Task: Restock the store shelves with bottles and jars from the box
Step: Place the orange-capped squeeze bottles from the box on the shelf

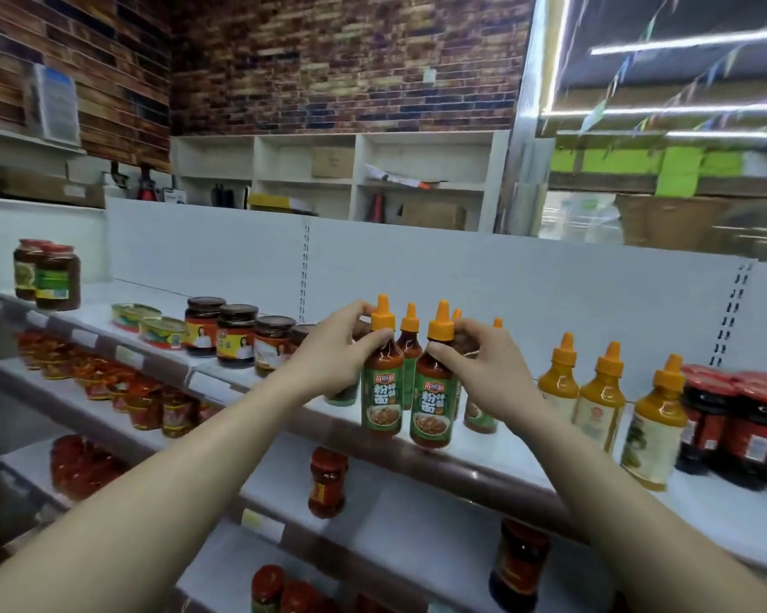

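Two red sauce bottles with green labels and orange nozzle caps stand at the front edge of the top shelf (496, 466). My left hand (337, 347) grips the neck of the left bottle (382, 387). The right bottle (434, 395) is pinched at its neck by my right hand (483, 365). More bottles of the same kind (410, 342) stand just behind them, partly hidden by my hands. The box is out of view.
Dark jars (235, 329) and flat tins (151, 325) line the top shelf to the left. Yellow sauce bottles (602, 387) and red-lidded jars (744, 418) stand to the right. Lower shelves hold red jars (327, 480) and red pouches (107, 382).
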Available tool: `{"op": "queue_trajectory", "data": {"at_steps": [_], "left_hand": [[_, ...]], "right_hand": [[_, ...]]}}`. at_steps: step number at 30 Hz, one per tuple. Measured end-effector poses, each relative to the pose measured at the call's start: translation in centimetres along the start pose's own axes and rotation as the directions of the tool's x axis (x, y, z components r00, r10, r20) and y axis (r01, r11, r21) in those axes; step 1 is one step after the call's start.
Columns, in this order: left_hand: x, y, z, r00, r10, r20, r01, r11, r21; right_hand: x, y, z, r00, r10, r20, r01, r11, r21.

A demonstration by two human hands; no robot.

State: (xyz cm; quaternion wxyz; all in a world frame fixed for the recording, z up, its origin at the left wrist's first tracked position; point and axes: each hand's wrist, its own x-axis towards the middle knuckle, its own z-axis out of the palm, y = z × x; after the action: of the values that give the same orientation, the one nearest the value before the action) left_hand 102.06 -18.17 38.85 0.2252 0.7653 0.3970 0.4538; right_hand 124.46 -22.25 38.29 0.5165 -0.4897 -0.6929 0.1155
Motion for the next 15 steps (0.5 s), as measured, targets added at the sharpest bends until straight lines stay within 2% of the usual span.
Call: {"op": "queue_trajectory", "data": {"at_steps": [5, 12, 15], "left_hand": [[4.4, -3.0, -0.7, 0.988, 0.084, 0.127, -0.075, 0.994, -0.074], [8.6, -7.0, -0.3, 0.960, 0.142, 0.241, -0.141, 0.990, -0.022], [9.6, -8.2, 0.0, 0.948, 0.160, 0.275, -0.164, 0.986, -0.006]], "right_hand": [[2.3, -0.1, 2.0, 0.995, 0.055, -0.083, -0.063, 0.992, -0.107], [3.6, 1.2, 4.5, 0.979, 0.115, -0.167, -0.147, 0.970, -0.196], [3.6, 2.1, 5.3, 0.974, 0.137, -0.179, -0.169, 0.970, -0.177]]}}
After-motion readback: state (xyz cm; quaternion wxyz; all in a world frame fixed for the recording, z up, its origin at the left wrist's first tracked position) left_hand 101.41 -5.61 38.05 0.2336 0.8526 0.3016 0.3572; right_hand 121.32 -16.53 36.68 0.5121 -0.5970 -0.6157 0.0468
